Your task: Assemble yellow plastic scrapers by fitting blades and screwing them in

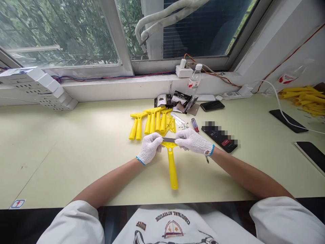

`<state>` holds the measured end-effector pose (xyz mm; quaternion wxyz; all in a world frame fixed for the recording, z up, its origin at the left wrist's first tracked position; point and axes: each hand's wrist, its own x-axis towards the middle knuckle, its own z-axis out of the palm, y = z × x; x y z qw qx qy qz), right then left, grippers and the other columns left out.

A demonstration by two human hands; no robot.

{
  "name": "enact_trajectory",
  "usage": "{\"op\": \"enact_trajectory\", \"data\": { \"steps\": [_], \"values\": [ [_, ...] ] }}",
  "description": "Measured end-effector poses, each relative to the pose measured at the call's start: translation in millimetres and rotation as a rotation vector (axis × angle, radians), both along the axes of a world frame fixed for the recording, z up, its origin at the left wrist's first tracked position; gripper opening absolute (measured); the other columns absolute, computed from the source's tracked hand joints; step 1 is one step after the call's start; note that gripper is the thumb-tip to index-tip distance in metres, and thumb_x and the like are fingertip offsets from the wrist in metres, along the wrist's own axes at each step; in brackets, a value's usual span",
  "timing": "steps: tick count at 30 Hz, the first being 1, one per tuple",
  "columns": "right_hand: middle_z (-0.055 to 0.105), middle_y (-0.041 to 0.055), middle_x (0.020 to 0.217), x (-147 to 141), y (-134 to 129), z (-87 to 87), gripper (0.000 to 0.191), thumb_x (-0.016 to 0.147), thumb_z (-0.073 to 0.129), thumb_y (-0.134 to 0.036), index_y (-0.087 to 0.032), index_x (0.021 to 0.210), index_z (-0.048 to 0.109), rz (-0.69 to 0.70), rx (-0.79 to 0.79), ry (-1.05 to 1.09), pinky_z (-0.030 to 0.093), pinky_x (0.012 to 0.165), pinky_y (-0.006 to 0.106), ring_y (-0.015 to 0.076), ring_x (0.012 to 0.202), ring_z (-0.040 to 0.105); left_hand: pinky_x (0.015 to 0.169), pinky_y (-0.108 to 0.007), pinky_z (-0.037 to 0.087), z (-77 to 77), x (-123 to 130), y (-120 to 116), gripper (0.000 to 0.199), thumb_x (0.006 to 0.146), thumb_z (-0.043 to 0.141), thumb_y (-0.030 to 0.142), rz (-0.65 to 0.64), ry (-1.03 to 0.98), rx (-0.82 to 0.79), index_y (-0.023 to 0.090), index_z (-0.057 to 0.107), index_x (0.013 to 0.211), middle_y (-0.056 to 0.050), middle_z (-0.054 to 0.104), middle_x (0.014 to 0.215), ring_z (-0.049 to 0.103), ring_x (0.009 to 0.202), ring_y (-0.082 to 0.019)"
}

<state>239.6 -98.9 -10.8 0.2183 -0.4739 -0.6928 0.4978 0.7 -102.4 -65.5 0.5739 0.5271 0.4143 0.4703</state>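
Observation:
Both hands wear white knitted gloves with blue cuff edges. My left hand (pixel 151 146) pinches the left end of a thin grey blade (pixel 168 139), and my right hand (pixel 192 141) pinches its right end. The blade lies across the wide head of a yellow plastic scraper handle (pixel 172 169), whose grip points towards me. Whether the blade is seated on the head, I cannot tell. Just beyond my hands are several similar yellow scraper handles (pixel 152 122), some flat yellow pieces (pixel 169 124), small loose screws (pixel 184 126) and a screwdriver (pixel 195 125).
Opened black packaging (pixel 181 101) lies near the wall, beside a phone (pixel 212 105). Another phone (pixel 220 138) sits right of the screwdriver. A plastic bottle (pixel 194 79) stands at the back. White boxes (pixel 43 88) are stacked far left; more yellow parts (pixel 306 98) are piled far right.

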Motion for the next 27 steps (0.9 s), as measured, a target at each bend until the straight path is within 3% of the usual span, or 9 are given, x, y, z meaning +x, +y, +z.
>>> {"op": "enact_trajectory", "data": {
  "steps": [9, 14, 23, 27],
  "values": [
    [0.061, -0.0019, 0.060, 8.0, 8.8, -5.6, 0.018, 0.089, 0.063, -0.030, -0.020, 0.074, 0.062, 0.042, -0.073, 0.032, 0.040, 0.048, 0.024, 0.0119, 0.051, 0.054, 0.045, -0.022, 0.043, -1.1, -1.8, -0.2, 0.028, 0.084, 0.072, 0.043, -0.057, 0.013, -0.051, 0.018, 0.065, 0.074, -0.002, 0.068, 0.058, 0.054, 0.042, -0.011],
    [0.065, 0.0008, 0.064, 14.5, 14.2, 0.1, 0.018, 0.087, 0.061, -0.028, -0.018, 0.073, 0.067, 0.104, -0.138, 0.037, 0.046, 0.050, 0.024, 0.0130, 0.055, 0.059, 0.045, -0.022, 0.043, -3.9, -4.0, -1.1, 0.021, 0.083, 0.070, 0.036, -0.104, 0.046, -0.064, 0.018, 0.063, 0.073, -0.001, 0.067, 0.057, 0.052, 0.041, -0.010],
    [0.063, -0.0002, 0.061, 12.5, 12.4, 1.7, 0.015, 0.081, 0.060, -0.027, -0.019, 0.069, 0.066, 0.056, -0.119, -0.072, 0.038, 0.046, 0.023, 0.0113, 0.050, 0.053, 0.046, -0.021, 0.042, 4.2, -2.2, -4.2, 0.015, 0.081, 0.068, 0.031, -0.192, 0.120, -0.103, 0.018, 0.064, 0.076, 0.000, 0.065, 0.058, 0.053, 0.043, -0.009],
    [0.060, -0.0017, 0.056, 12.3, 10.0, 3.9, 0.019, 0.081, 0.058, -0.028, -0.020, 0.065, 0.062, 0.181, -0.121, -0.156, 0.035, 0.046, 0.024, 0.0107, 0.047, 0.049, 0.044, -0.020, 0.040, 3.2, -1.0, -4.5, 0.013, 0.080, 0.067, 0.030, -0.241, 0.153, -0.128, 0.018, 0.063, 0.075, 0.002, 0.062, 0.055, 0.052, 0.042, -0.009]
  ]
}}
